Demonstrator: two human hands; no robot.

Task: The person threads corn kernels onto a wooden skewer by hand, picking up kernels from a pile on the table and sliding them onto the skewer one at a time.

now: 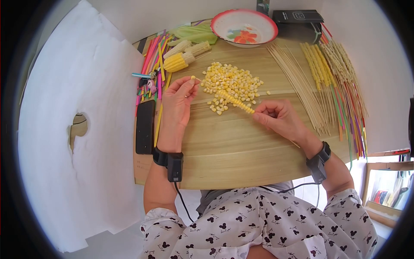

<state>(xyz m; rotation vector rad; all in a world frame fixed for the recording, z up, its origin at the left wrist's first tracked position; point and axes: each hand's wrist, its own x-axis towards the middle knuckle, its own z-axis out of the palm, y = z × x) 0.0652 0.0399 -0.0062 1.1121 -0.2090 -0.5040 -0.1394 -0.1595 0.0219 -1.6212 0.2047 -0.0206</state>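
Observation:
My right hand (278, 116) pinches a thin wooden skewer just below a row of yellow corn kernels (235, 102) threaded on it. The skewer's lower end sticks out under my wrist, and its upper end slants up to the left. At that tip, my left hand (179, 95) holds a single corn kernel (193, 77) between thumb and fingertip. Whether the tip has entered this kernel is too small to tell. Beneath the skewer lies a pile of loose kernels (237, 80) on the wooden table (224, 151).
Partly stripped corn cobs (177, 61) and green husks (194, 32) lie at the back left, near colourful strips (153, 56) and a black phone (145, 127). An enamel basin (224, 28) stands behind. Bare skewers (297, 86) and filled skewers (317, 64) lie right.

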